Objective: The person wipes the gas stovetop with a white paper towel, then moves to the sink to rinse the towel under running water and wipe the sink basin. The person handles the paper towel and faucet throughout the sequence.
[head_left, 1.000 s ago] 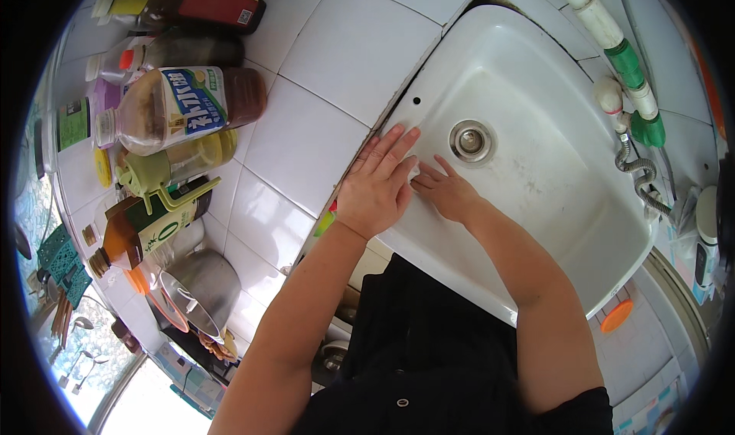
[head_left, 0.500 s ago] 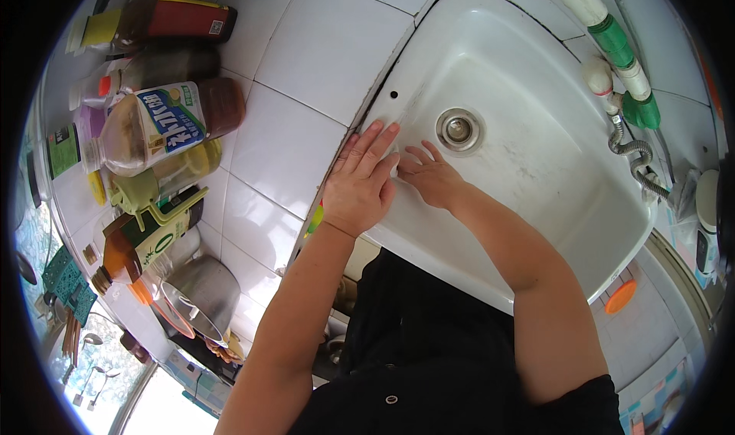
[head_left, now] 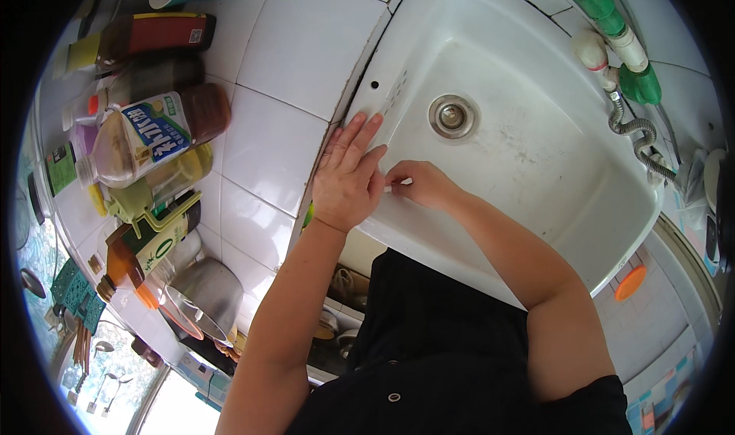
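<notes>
A white sink [head_left: 528, 67] with a round metal drain [head_left: 453, 116] lies in front of me. Flat along its left rim, by the seam with the tiled counter, rests my left hand [head_left: 346, 176], fingers stretched out and nothing visible in them. My right hand [head_left: 429, 184] is just to its right, over the rim's inner edge. Its thumb and forefinger are pinched together near the left thumb. A tiny whitish bit shows at the fingertips, too small to name. Small dark marks [head_left: 398, 89] dot the rim beyond the left fingers, near a round hole [head_left: 374, 85].
White tiled counter [head_left: 283, 90] spreads to the left. Several bottles stand there, including a labelled jug [head_left: 153, 136], with a metal pot [head_left: 207, 293] nearer me. At the right are a green-and-white pipe [head_left: 601, 10] and a flexible metal hose [head_left: 639, 132]. An orange disc [head_left: 630, 283] hangs beyond the sink.
My right hand has gone from spread fingers to a pinch and come slightly nearer me. The left hand still lies flat on the rim. The view has shifted a little.
</notes>
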